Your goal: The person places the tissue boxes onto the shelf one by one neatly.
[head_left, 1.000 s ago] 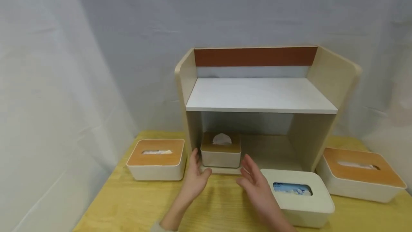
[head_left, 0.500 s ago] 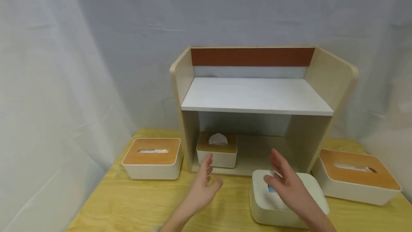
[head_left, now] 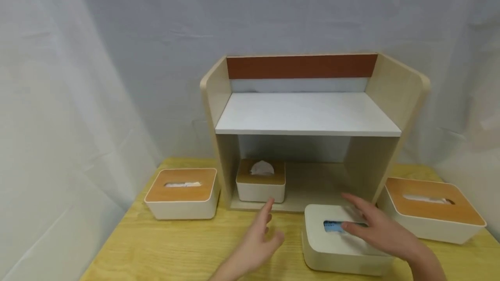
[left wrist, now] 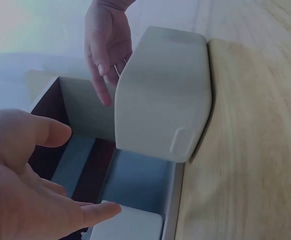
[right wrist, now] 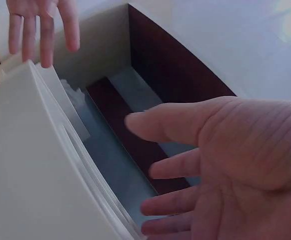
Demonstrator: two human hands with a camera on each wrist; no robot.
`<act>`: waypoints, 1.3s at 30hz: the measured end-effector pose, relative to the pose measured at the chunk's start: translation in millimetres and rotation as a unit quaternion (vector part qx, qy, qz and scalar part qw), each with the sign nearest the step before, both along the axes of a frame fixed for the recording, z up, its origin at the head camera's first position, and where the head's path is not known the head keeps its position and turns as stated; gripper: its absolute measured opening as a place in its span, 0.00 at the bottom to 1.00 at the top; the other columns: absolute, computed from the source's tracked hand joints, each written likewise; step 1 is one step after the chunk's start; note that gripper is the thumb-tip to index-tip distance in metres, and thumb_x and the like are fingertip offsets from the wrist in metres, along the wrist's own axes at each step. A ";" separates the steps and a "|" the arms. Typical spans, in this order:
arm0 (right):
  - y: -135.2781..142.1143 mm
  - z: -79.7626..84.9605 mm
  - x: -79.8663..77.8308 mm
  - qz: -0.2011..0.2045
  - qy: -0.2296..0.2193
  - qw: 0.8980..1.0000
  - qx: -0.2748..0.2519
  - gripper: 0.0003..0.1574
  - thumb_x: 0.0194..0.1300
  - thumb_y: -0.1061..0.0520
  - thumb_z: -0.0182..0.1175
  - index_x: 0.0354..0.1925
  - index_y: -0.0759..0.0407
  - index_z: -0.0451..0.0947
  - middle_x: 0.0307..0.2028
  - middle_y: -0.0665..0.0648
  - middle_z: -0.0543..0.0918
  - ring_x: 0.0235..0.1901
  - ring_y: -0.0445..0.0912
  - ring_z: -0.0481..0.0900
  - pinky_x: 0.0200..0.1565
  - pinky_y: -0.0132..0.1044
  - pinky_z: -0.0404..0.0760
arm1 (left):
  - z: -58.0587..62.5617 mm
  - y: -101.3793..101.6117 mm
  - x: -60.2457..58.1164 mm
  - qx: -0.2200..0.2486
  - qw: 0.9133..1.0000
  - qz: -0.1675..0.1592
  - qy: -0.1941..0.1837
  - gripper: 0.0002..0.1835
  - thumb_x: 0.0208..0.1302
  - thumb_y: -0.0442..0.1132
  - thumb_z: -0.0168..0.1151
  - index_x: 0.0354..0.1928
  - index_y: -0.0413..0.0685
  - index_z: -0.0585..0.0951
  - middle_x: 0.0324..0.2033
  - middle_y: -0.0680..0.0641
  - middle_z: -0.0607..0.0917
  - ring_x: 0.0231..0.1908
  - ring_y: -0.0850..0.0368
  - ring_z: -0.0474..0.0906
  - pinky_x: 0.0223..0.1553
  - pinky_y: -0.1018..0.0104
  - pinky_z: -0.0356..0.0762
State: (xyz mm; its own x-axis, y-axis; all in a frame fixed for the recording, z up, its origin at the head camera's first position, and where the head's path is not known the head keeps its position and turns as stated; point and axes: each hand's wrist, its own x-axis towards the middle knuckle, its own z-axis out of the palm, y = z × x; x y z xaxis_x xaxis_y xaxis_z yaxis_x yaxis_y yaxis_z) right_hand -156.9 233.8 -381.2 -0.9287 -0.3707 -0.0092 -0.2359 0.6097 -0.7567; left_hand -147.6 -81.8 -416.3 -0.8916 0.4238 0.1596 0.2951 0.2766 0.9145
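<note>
An all-white tissue box [head_left: 328, 259] with a blue-filled slot stands on the table before the shelf's right half. Over its top right part hovers my right hand [head_left: 384, 231], fingers extended and holding nothing; in the right wrist view the hand [right wrist: 210, 165] is beside the box's white wall [right wrist: 30, 165]. My left hand [head_left: 255, 246] is left of that box, fingers stretched forward, gripping nothing. Beyond it, inside the shelf's lower left, sits a smaller tissue box [head_left: 259, 191] with a wood-toned lid and a tissue tuft sticking up. The left wrist view shows the white box [left wrist: 160, 95] between both hands.
A two-tier shelf [head_left: 308, 114] with a white upper board stands at the back of the wooden table [head_left: 129, 246]. One orange-lidded tissue box [head_left: 183, 196] is left of it, and another orange-lidded tissue box [head_left: 435, 207] is at the right. Pale curtains hang behind.
Both hands have moved away from the small tissue box in the shelf and to the right. My right hand is now over the all-white box. The boxes hold their places.
</note>
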 end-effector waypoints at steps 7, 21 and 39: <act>18.5 -6.3 -0.9 0.030 0.026 0.999 0.017 0.42 0.69 0.48 0.63 0.72 0.64 0.60 0.69 0.72 0.64 0.66 0.71 0.63 0.58 0.46 0.76 | -6.0 4.9 1.7 -0.017 1.000 -0.004 0.006 0.41 0.70 0.43 0.58 0.77 0.41 0.50 0.74 0.31 0.56 0.67 0.29 0.62 0.63 0.38 0.67; 43.2 -10.2 1.5 -0.022 0.047 0.996 0.073 0.44 0.65 0.46 0.66 0.70 0.65 0.63 0.67 0.73 0.66 0.65 0.69 0.64 0.54 0.57 0.75 | -5.7 13.1 6.7 -0.046 0.997 -0.052 -0.034 0.40 0.71 0.46 0.58 0.78 0.43 0.52 0.74 0.33 0.57 0.66 0.32 0.65 0.59 0.41 0.72; 71.9 -13.8 -1.6 -0.002 -0.182 0.982 -0.047 0.51 0.71 0.51 0.60 0.76 0.67 0.43 0.61 0.76 0.69 0.53 0.63 0.73 0.30 0.52 0.83 | -25.3 27.3 9.1 -0.056 0.983 -0.128 -0.117 0.40 0.70 0.45 0.61 0.78 0.53 0.55 0.75 0.46 0.58 0.68 0.44 0.65 0.62 0.55 0.72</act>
State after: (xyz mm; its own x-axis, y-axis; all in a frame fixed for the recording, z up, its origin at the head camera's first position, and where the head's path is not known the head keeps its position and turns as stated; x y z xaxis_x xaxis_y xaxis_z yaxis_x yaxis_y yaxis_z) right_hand -158.6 305.7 -395.0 -0.8722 -0.3814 -0.3063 0.0625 0.5342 -0.8430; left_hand -138.5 -54.5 -441.6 -0.7602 0.6423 -0.0978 0.1530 0.3232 0.9339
